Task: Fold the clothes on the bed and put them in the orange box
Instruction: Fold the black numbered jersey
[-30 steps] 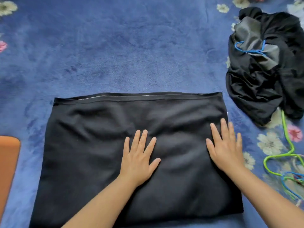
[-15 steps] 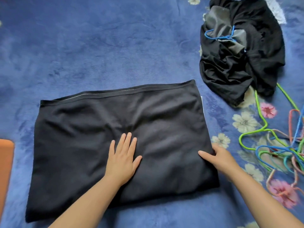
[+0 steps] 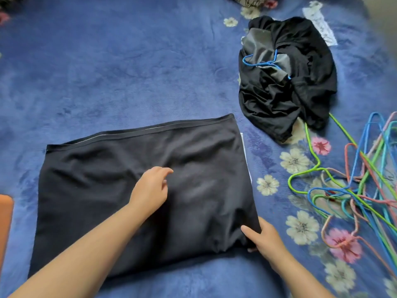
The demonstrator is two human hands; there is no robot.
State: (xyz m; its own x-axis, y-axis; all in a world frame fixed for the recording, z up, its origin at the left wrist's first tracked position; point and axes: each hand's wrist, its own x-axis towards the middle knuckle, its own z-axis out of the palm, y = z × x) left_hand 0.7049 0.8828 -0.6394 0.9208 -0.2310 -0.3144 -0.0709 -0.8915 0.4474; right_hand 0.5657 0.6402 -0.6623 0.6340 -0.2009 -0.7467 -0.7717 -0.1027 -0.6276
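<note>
Garment (image 3: 107,190) part-folded, flat on bed (image 3: 129,72); right hand (image 3: 265,238) pinches its corner, left hand (image 3: 150,191) relaxed above. Pile (image 3: 279,100) unfolded; box (image 3: 5,222) (edge only) awaits.

**Count of things on the bed**

Hands: 2, left hand (image 3: 150,191) & right hand (image 3: 265,238). Black clothes: 2 lots, 1 flat folded garment (image 3: 107,179), 1 crumpled heap (image 3: 285,82) (no. of pieces inside can't be told). Orange box (image 3: 5,220): 1, only an edge showing. Hangers: 1 blue hanger (image 3: 261,63) on the heap, plus a tangled hanger pile (image 3: 354,190), approx. 8+, exact no. unclear. White label (image 3: 322,26): 1.
</note>
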